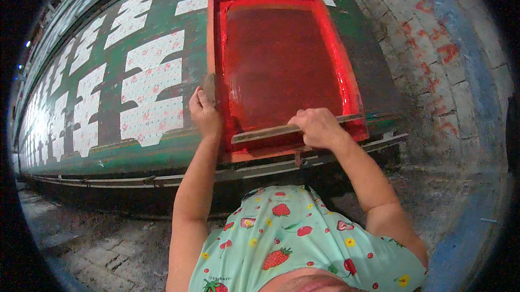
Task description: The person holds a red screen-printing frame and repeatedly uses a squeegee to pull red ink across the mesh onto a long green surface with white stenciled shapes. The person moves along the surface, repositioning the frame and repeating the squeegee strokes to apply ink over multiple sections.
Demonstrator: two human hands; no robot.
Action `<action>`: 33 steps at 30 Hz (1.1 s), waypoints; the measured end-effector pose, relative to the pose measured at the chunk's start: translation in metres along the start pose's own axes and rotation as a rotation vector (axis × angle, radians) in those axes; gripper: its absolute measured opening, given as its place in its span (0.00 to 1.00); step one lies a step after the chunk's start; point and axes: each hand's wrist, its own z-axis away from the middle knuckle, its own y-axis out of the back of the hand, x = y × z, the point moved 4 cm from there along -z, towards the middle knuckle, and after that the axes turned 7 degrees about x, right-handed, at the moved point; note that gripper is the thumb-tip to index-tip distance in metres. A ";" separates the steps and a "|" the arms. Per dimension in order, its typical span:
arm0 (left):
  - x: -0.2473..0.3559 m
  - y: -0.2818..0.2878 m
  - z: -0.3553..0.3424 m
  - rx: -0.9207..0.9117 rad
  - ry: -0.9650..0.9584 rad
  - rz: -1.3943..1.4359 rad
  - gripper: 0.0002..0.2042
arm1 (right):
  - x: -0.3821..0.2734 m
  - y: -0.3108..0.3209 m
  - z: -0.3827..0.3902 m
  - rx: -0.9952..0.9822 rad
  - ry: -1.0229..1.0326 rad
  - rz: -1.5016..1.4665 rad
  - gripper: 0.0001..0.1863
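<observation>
A screen printing frame [213, 37] with an orange-red rim lies on the long green table. Its mesh [276, 59] is dark red, with bright wet red ink along the sides. My right hand [319, 128] is closed over the top edge of a long squeegee [260, 134], which spans the near end inside the frame. At the frame's left side, my left hand [205, 112] is closed around a small brownish block [209, 87] by the rim. What lies under the frame is hidden.
Left of the frame, white cut fabric pieces [154, 94] with small floral prints lie in rows on the green table [135, 156]. A rail [130, 182] runs along the table's near edge. On the right is a paved floor [401, 37] with red paint marks and a blue strip.
</observation>
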 end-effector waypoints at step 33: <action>0.012 -0.001 -0.010 -0.005 -0.020 -0.513 0.24 | 0.268 -0.028 0.103 0.770 -0.312 -0.781 0.42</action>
